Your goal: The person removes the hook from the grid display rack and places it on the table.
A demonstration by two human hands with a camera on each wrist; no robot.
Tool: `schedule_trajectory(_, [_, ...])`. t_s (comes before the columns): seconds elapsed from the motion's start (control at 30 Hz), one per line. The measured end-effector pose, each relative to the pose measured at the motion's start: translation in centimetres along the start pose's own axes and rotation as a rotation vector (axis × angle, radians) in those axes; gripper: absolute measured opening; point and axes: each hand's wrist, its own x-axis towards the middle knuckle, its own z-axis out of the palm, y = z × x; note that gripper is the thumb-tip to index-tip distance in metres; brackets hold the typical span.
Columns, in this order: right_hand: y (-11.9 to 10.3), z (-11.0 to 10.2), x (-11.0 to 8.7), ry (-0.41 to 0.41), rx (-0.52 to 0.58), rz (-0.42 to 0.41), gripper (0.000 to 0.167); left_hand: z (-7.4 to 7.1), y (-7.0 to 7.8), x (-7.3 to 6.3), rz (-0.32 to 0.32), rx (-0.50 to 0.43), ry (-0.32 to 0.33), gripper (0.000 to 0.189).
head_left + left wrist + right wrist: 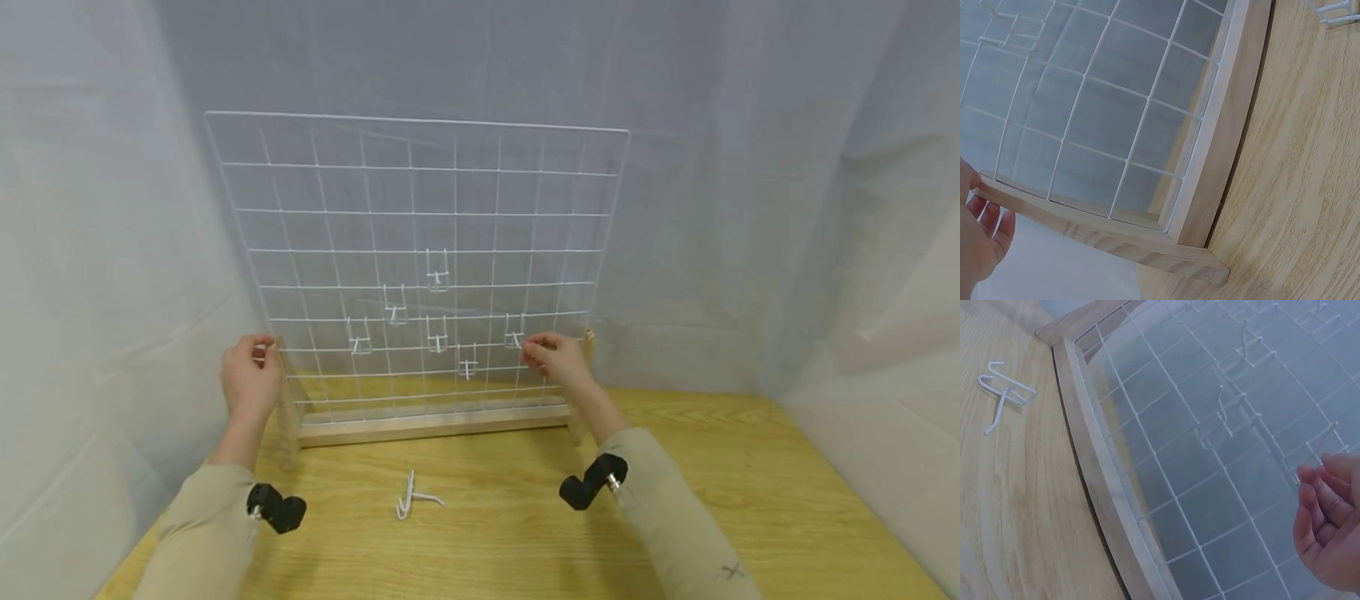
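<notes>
A white wire grid panel [412,212] stands upright in a light wooden stand [435,425]. My left hand [251,375] grips the upper end of the stand's left upright [1079,231], thumb on one side and fingers round the other. At the grid's right, my right hand [555,358] pinches the edge of a white wire hook [513,340] that hangs on the grid; its curled fingertips overlap the hook's lower corner in the right wrist view. Several similar hooks [437,340] hang across the grid's middle and lower rows.
A loose white wire hook [408,498] lies on the wood-grain table [465,550], in front of the stand. Pale cloth sheets [750,208] hang behind and on both sides. Each sleeve carries a black wrist mount [277,508].
</notes>
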Motion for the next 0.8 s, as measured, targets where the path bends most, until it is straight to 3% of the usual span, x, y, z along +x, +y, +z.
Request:
schedule_trajectory(0.27, [-1.0, 0.0, 0.4, -0.002, -0.008, -0.017, 0.029, -0.1, 0.0, 0.0, -0.029, 0.006, -0.026, 0.021])
schedule_trajectory(0.53, [-1.6, 0.2, 0.9, -0.005, -0.054, -0.050, 0.029, -0.1, 0.0, 0.0, -0.002, 0.016, -0.011, 0.022])
schedule_trajectory(0.8, [-1.8, 0.4, 1.0, -0.024, -0.055, -0.009, 0.027, -0.1, 0.0, 0.0, -0.002, 0.017, -0.016, 0.021])
